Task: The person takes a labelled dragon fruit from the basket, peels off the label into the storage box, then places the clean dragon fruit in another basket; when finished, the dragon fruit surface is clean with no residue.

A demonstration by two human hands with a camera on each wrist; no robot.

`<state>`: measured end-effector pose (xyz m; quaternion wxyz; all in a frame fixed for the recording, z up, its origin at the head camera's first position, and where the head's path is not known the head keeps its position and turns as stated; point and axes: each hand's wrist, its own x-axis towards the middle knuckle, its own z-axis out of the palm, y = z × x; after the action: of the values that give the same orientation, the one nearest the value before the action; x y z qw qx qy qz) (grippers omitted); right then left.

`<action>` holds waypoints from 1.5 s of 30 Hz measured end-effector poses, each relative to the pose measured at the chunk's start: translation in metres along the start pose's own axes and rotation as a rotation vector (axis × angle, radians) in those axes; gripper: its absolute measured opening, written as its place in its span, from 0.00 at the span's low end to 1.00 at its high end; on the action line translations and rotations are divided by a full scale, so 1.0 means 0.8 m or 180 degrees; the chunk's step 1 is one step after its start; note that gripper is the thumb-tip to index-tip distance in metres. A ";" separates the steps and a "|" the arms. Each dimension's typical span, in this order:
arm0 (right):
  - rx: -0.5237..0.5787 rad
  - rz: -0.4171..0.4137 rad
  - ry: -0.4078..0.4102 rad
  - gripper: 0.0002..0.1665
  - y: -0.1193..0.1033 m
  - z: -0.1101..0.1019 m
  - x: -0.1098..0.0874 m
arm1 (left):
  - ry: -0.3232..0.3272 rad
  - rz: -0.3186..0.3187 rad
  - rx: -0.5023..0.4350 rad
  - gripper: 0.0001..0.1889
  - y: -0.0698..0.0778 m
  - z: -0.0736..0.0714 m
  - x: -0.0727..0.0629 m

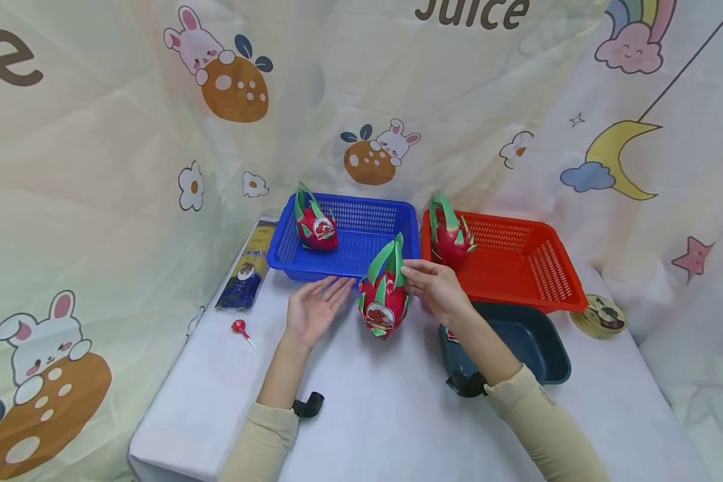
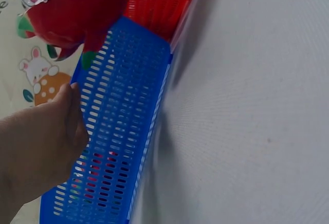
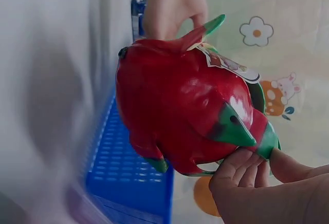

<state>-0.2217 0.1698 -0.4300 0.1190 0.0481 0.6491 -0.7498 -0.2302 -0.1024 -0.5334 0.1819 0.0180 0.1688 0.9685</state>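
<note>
My right hand (image 1: pixel 432 288) pinches a red dragon fruit (image 1: pixel 383 301) with green leaves by its leafy top, holding it up before the blue basket (image 1: pixel 373 201). A sticker shows on the fruit's front. The right wrist view shows thumb and fingers on a green-tipped scale of the dragon fruit (image 3: pixel 185 106). My left hand (image 1: pixel 316 308) is to the left of the fruit, palm up with straight fingers, apart from it. In the left wrist view that hand (image 2: pixel 46 147) is beside the blue basket's slotted wall (image 2: pixel 123 116). Another dragon fruit (image 1: pixel 316 227) lies inside the blue basket.
A red basket (image 1: pixel 548 261) with a dragon fruit (image 1: pixel 450 241) stands right of the blue one. Before it is a dark teal tray (image 1: pixel 554 348), partly behind my right forearm. A round tin (image 1: pixel 599 316), a blue-gold packet (image 1: pixel 247 268) and a red lollipop (image 1: pixel 239 326) lie on the white-covered table.
</note>
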 end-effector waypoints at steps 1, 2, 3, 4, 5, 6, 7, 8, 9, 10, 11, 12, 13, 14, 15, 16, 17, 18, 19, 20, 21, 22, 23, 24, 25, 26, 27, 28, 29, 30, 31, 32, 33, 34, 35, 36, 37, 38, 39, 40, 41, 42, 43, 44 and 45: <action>0.0002 0.0021 -0.0014 0.27 0.004 -0.001 0.000 | 0.0008 -0.0002 -0.0023 0.35 0.000 0.000 0.000; 0.0000 0.0040 -0.0037 0.27 0.009 -0.002 0.000 | 0.0022 -0.0006 -0.0039 0.35 0.000 0.000 0.000; -0.0007 0.0062 -0.0058 0.27 0.013 -0.002 0.001 | 0.0039 -0.0008 -0.0059 0.35 0.000 0.000 -0.001; -0.0002 0.0083 -0.0083 0.27 0.017 -0.003 0.001 | 0.0054 -0.0008 -0.0066 0.35 0.000 0.001 -0.001; 0.0002 0.0111 -0.0103 0.27 0.021 -0.003 0.001 | 0.0067 -0.0008 -0.0091 0.35 0.000 0.001 -0.001; -0.0001 0.0139 -0.0125 0.27 0.026 -0.004 0.001 | 0.0081 -0.0010 -0.0115 0.35 0.000 0.001 -0.002; -0.0004 0.0171 -0.0149 0.27 0.031 -0.005 0.001 | 0.0090 -0.0007 -0.0130 0.34 -0.001 0.001 -0.002; -0.0003 0.0204 -0.0178 0.26 0.036 -0.006 0.002 | 0.0104 -0.0004 -0.0126 0.34 -0.001 0.002 -0.002; 0.0008 0.0238 -0.0197 0.26 0.041 -0.006 0.002 | 0.0112 0.0001 -0.0120 0.34 -0.001 0.002 -0.003; 0.0026 0.0268 -0.0221 0.25 0.046 -0.007 0.003 | 0.0125 0.0004 -0.0130 0.34 -0.001 0.002 -0.003; 0.0038 0.0298 -0.0241 0.24 0.051 -0.007 0.004 | 0.0137 0.0003 -0.0139 0.33 -0.002 0.003 -0.003; 0.0038 0.0316 -0.0284 0.24 0.056 -0.008 0.005 | 0.0146 0.0001 -0.0141 0.33 -0.002 0.003 -0.003; 0.0038 0.0333 -0.0310 0.23 0.061 -0.008 0.006 | 0.0157 -0.0002 -0.0145 0.33 -0.002 0.003 -0.003; 0.0049 0.0345 -0.0328 0.23 0.065 -0.009 0.007 | 0.0169 -0.0007 -0.0136 0.32 -0.002 0.003 -0.003; 0.0057 0.0347 -0.0337 0.22 0.069 -0.009 0.008 | 0.0175 -0.0009 -0.0131 0.32 -0.002 0.004 -0.003; 0.0059 0.0344 -0.0339 0.22 0.074 -0.009 0.009 | 0.0182 -0.0012 -0.0128 0.31 -0.003 0.004 -0.003; 0.0057 0.0338 -0.0326 0.22 0.078 -0.010 0.010 | 0.0188 -0.0013 -0.0111 0.31 -0.003 0.004 -0.003; 0.0055 0.0330 -0.0297 0.23 0.081 -0.010 0.011 | 0.0192 -0.0011 -0.0094 0.31 -0.004 0.004 -0.003; 0.0043 0.0320 -0.0250 0.23 0.083 -0.010 0.012 | 0.0195 -0.0007 -0.0075 0.31 -0.004 0.004 -0.003; 0.0036 0.0317 -0.0200 0.23 0.086 -0.011 0.012 | 0.0205 -0.0002 -0.0054 0.31 -0.005 0.004 -0.003; 0.0011 0.0311 -0.0152 0.24 0.087 -0.011 0.013 | 0.0211 0.0006 -0.0047 0.31 -0.005 0.004 -0.003; -0.0008 0.0313 -0.0102 0.24 0.089 -0.011 0.013 | 0.0226 0.0011 -0.0034 0.30 -0.005 0.004 -0.003; -0.0056 0.0310 -0.0063 0.24 0.089 -0.011 0.013 | 0.0241 0.0014 -0.0025 0.30 -0.006 0.004 -0.003; -0.0097 0.0311 -0.0027 0.25 0.089 -0.010 0.013 | 0.0247 0.0014 -0.0013 0.29 -0.006 0.004 -0.003; -0.0155 0.0306 -0.0006 0.25 0.089 -0.010 0.013 | 0.0252 0.0014 0.0005 0.29 -0.006 0.004 -0.003; -0.0198 0.0308 0.0026 0.25 0.088 -0.010 0.012 | 0.0250 0.0013 0.0032 0.30 -0.006 0.004 -0.003; -0.0243 0.0297 0.0041 0.25 0.087 -0.010 0.011 | 0.0239 0.0005 0.0044 0.30 -0.006 0.004 -0.003; -0.0280 0.0281 0.0055 0.25 0.086 -0.010 0.010 | 0.0229 -0.0009 0.0057 0.31 -0.007 0.004 -0.003; -0.0318 0.0259 0.0065 0.25 0.085 -0.010 0.009 | 0.0220 -0.0021 0.0081 0.32 -0.007 0.004 -0.003; -0.0331 0.0236 0.0070 0.25 0.084 -0.011 0.008 | 0.0203 -0.0035 0.0121 0.33 -0.008 0.004 -0.002; -0.0355 0.0218 0.0080 0.25 0.083 -0.012 0.007 | 0.0185 -0.0050 0.0152 0.33 -0.008 0.003 -0.002; -0.0373 0.0196 0.0103 0.25 0.082 -0.013 0.006 | 0.0163 -0.0067 0.0182 0.34 -0.009 0.003 -0.002; -0.0417 0.0151 0.0123 0.24 0.082 -0.014 0.005 | 0.0155 -0.0091 0.0202 0.34 -0.010 0.003 -0.001; -0.0462 0.0095 0.0158 0.24 0.081 -0.014 0.003 | 0.0143 -0.0116 0.0259 0.33 -0.012 0.003 -0.001; -0.0500 0.0031 0.0195 0.24 0.081 -0.015 0.002 | 0.0127 -0.0141 0.0320 0.32 -0.013 0.003 -0.001; -0.0545 -0.0038 0.0254 0.24 0.080 -0.016 0.000 | 0.0104 -0.0167 0.0379 0.32 -0.015 0.003 -0.001; -0.0601 -0.0116 0.0316 0.24 0.080 -0.016 -0.003 | 0.0082 -0.0189 0.0439 0.31 -0.017 0.004 -0.001; -0.0658 -0.0210 0.0366 0.24 0.079 -0.016 -0.006 | 0.0072 -0.0208 0.0491 0.30 -0.018 0.004 -0.001; -0.0733 -0.0302 0.0401 0.24 0.078 -0.015 -0.011 | 0.0072 -0.0223 0.0543 0.30 -0.020 0.005 -0.001; -0.0783 -0.0373 0.0440 0.24 0.078 -0.015 -0.015 | 0.0068 -0.0233 0.0596 0.30 -0.021 0.006 -0.001; -0.0831 -0.0442 0.0453 0.23 0.077 -0.015 -0.020 | 0.0065 -0.0235 0.0656 0.30 -0.023 0.007 -0.001; -0.0882 -0.0498 0.0464 0.22 0.076 -0.014 -0.025 | 0.0076 -0.0235 0.0712 0.29 -0.024 0.008 -0.001; -0.0918 -0.0546 0.0442 0.21 0.075 -0.013 -0.031 | 0.0081 -0.0236 0.0784 0.29 -0.025 0.009 -0.001; -0.0954 -0.0578 0.0410 0.20 0.075 -0.013 -0.036 | 0.0092 -0.0236 0.0858 0.29 -0.026 0.010 -0.001; -0.0987 -0.0596 0.0374 0.19 0.074 -0.012 -0.041 | 0.0103 -0.0240 0.0936 0.29 -0.027 0.011 -0.001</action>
<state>-0.1763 0.1754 -0.4810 0.0166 0.0123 0.7643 -0.6445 -0.2214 -0.0809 -0.5321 0.2108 0.0225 0.3123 0.9261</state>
